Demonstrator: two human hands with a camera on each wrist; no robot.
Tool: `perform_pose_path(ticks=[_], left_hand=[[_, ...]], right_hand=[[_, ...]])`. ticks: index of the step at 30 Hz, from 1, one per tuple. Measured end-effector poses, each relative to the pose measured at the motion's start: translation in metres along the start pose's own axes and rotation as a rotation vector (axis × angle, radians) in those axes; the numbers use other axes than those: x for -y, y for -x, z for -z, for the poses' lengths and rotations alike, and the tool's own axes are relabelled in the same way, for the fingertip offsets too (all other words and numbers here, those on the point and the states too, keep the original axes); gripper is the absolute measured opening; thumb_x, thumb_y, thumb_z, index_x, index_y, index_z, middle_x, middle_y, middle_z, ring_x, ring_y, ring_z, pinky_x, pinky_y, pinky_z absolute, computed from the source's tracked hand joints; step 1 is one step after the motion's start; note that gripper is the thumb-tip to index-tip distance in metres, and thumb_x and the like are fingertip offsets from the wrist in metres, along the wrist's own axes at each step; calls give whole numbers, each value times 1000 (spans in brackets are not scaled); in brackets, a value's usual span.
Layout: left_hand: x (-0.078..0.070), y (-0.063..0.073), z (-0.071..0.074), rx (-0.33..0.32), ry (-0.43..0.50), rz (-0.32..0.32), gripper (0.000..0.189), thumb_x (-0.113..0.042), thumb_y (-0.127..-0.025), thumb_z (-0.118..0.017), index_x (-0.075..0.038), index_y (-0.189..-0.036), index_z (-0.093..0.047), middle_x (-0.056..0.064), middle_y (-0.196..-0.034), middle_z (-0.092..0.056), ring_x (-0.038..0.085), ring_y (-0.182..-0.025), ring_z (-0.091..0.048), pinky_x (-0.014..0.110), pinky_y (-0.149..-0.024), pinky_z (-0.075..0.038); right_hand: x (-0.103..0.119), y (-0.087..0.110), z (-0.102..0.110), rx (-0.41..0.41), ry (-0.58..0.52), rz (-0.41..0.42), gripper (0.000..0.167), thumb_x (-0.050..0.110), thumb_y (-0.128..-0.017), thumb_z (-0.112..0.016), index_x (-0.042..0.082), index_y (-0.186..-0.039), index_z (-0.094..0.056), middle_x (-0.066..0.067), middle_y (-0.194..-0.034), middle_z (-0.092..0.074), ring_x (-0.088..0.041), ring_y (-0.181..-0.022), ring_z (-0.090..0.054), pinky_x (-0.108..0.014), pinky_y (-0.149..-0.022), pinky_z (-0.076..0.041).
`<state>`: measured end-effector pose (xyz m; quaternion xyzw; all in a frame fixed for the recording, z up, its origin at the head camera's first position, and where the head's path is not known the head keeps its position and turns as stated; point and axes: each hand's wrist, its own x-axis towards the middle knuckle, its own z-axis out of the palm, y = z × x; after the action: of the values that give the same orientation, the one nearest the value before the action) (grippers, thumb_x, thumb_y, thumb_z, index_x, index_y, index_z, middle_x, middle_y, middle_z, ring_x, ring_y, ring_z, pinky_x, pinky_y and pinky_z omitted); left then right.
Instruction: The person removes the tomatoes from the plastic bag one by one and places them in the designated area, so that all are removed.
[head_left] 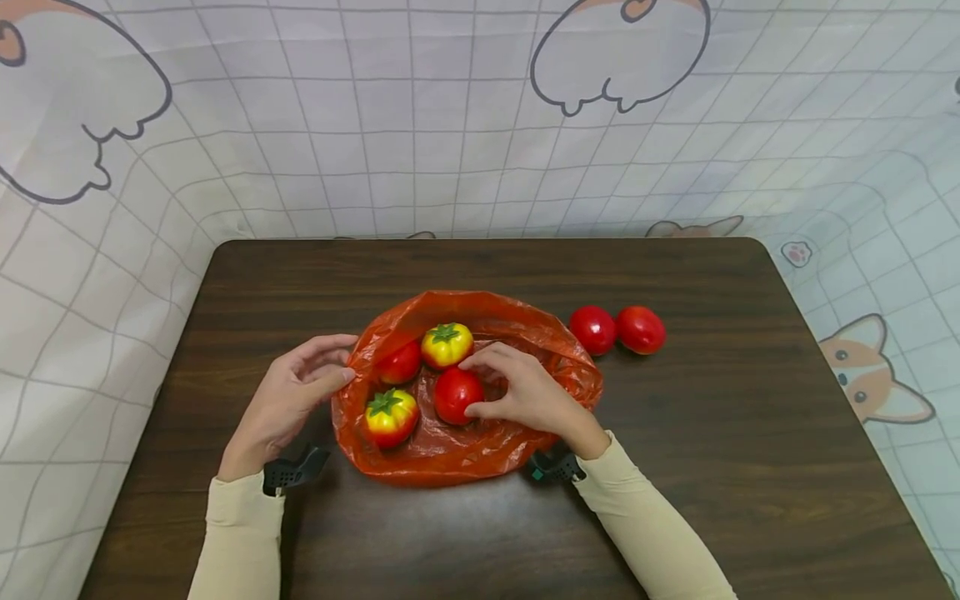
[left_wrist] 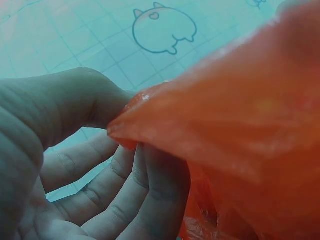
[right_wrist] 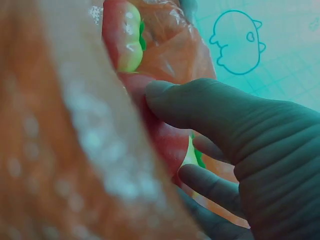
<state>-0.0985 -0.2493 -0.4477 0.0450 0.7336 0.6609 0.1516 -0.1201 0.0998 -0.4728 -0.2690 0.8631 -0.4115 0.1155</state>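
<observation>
An orange-red plastic bag (head_left: 465,467) lies wide open in the middle of the table. My left hand (head_left: 281,400) pinches the bag's left rim between thumb and fingers; the left wrist view shows the film (left_wrist: 240,140) stretched away from that pinch. Inside the bag, my right hand (head_left: 525,396) holds a glossy red tomato (head_left: 456,396) with the thumb on its near side and fingertips on its far side. Around it in the bag are a yellow tomato with a green leafy top (head_left: 447,345), a yellow-and-red tomato (head_left: 392,418) and another red tomato (head_left: 400,363), partly covered.
Two red tomatoes, a left one (head_left: 592,330) and a right one (head_left: 641,330), stand side by side on the dark wooden table (head_left: 720,433), just past the bag's right edge. A white gridded cloth (head_left: 420,150) hangs behind the table's far edge.
</observation>
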Motion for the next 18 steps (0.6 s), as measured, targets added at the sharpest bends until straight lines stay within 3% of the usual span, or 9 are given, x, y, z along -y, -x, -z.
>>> perform_pose_path(ticks=[9,18], left_hand=[[0,0,1,9,13,-20,47,-17,-101,-68,-8,-144,-53,0,-114,-68,10,-97,-75,28,-85,-64],[1,0,0,-3,-8,12,48,-20,-100,-69,-10,-144,-54,0,-115,-68,10,-99,-74,27,-87,-63]], right_hand=[[0,-2,0,57,4,-28,54,33,-81,-89,23,-129,-66,2,-130,-64,-17,-113,-68,-38,-101,-59],[0,-1,-2,76,22,-23,57,35,-81,-89,23,-131,-65,2,-133,-64,-16,-115,-68,-39,-103,-58]])
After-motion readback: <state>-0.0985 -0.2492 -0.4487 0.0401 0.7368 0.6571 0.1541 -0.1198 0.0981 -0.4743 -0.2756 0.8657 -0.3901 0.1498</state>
